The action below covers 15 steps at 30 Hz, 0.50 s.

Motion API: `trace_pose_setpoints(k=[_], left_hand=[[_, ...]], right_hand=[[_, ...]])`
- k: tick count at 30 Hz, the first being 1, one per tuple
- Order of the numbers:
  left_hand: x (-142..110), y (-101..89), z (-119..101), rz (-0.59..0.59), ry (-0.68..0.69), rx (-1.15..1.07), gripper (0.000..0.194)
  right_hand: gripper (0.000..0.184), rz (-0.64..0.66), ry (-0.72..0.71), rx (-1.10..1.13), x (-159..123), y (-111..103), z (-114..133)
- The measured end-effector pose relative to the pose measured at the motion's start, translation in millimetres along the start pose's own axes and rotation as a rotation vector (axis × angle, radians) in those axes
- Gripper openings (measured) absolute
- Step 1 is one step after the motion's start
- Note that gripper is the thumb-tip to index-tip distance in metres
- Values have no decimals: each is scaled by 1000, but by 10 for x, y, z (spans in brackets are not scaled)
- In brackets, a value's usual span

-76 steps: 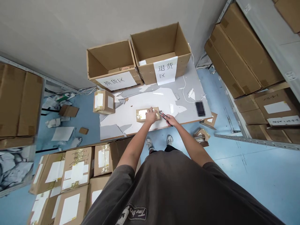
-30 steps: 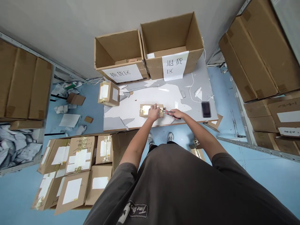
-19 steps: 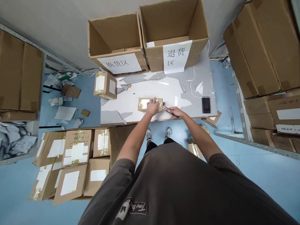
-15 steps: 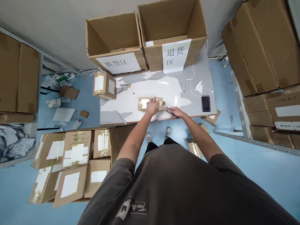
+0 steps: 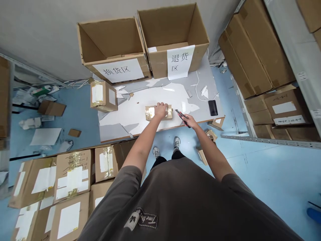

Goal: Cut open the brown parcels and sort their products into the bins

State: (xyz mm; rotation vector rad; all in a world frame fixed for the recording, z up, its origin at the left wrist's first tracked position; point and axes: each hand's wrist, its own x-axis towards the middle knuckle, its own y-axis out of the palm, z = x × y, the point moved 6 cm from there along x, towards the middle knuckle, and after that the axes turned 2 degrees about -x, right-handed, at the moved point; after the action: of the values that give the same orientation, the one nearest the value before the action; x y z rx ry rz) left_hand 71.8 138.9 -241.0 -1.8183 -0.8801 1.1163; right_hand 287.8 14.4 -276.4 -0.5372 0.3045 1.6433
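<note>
A small taped cardboard box (image 5: 169, 115) with a white label lies on the table, its long side running left to right. My left hand (image 5: 161, 110) grips it from above, fingers bent over its far edge. In my right hand (image 5: 190, 121) is a utility knife (image 5: 183, 115), red and black, its tip pointing up and left. The knife tip is a little to the right of the box's right end, apart from it. Some of the box top is hidden under my left hand.
Two large open cartons with paper signs, a left carton (image 5: 112, 43) and a right carton (image 5: 173, 30), stand along the table's back. A taped box (image 5: 103, 96) sits at the left end, a phone (image 5: 213, 107) at the right. Stacked labelled boxes (image 5: 72, 177) are at lower left; shelves flank both sides.
The knife was at the box's right end before and is now drawn back to the right, apart from it. My left hand stays on the box. The camera view has shifted.
</note>
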Motion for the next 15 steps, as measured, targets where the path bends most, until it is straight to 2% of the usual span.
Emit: trace_pose_setpoints(k=[7, 12, 15], left_hand=[[95, 21, -20, 80, 54, 25, 51], [112, 33, -110, 107, 59, 106, 66], [134, 29, -173, 129, 87, 164, 66]], right_hand=[[48, -64, 8, 32, 70, 208, 19], [55, -65, 10, 82, 96, 270, 25], [57, -75, 7, 88, 109, 278, 35]])
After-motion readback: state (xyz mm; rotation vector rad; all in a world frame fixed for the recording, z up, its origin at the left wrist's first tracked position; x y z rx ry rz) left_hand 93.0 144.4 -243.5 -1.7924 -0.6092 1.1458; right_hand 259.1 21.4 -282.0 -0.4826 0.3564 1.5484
